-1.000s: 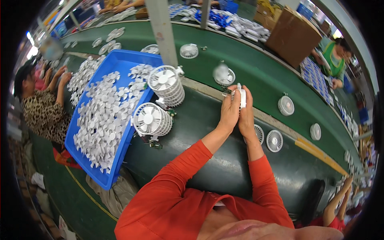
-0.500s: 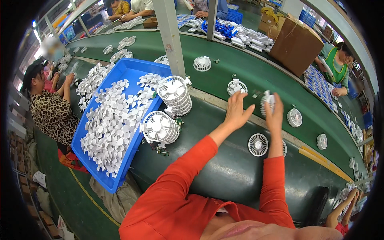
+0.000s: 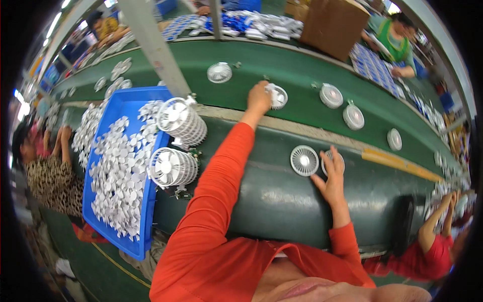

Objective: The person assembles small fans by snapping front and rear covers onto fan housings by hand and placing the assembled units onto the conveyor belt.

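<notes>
My left hand (image 3: 258, 102) reaches over to the far belt, its fingers closed on the near-left edge of a round white fan housing (image 3: 279, 97). On the near dark surface, my right hand (image 3: 332, 182) lies with fingers spread over a round white slotted grille (image 3: 340, 162), partly covering it. Beside its thumb is a second white grille (image 3: 305, 160), lying flat. To the left rise two stacks of white fan housings, a far stack (image 3: 182, 121) and a near stack (image 3: 173, 167), with white blades showing in their tops and small green circuit boards beside them.
A blue tray (image 3: 149, 211) full of white fan blades stands at the left. More fan housings (image 3: 331, 95) sit spaced along the green belt (image 3: 297, 65). A grey post (image 3: 153, 48) rises behind the stacks. Co-workers sit around the line; a brown carton (image 3: 334, 27) stands beyond.
My right hand has let go of a fan housing on the belt and drawn back to the grilles. My left hand has closed on another housing. The whole view has shifted.
</notes>
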The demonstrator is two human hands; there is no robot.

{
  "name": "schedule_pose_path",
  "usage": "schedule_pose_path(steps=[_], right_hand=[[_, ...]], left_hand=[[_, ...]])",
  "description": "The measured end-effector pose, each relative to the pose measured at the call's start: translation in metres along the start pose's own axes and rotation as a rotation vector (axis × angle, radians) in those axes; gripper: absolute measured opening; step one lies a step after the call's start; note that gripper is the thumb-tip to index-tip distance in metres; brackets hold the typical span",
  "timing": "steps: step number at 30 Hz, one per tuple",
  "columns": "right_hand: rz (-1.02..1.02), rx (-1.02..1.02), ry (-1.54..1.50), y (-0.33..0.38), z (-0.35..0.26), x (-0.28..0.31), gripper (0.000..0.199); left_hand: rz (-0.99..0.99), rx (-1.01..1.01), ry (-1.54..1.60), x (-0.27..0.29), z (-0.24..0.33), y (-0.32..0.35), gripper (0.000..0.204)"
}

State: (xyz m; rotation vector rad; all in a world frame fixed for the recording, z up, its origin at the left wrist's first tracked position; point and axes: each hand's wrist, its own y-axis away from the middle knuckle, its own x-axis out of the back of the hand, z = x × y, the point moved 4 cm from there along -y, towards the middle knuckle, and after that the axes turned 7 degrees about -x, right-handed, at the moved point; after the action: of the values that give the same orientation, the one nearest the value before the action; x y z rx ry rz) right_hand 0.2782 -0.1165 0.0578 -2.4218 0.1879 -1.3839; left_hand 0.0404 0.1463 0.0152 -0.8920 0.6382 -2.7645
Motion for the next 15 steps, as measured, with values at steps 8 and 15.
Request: schedule_pose_path(steps=[8,15], right_hand=[[0.054,-0.088,0.09,-0.01,0.046,0.004,0.042],[-0.054,-0.468,-0.668,-0.072,0.0,0.01,0.036]], left_hand=[[0.039,-0.081,-0.059,0.018,-0.008,0.021,0.02],[0.178,-0.031,0.47,0.012,0.037,0.054,0.023]])
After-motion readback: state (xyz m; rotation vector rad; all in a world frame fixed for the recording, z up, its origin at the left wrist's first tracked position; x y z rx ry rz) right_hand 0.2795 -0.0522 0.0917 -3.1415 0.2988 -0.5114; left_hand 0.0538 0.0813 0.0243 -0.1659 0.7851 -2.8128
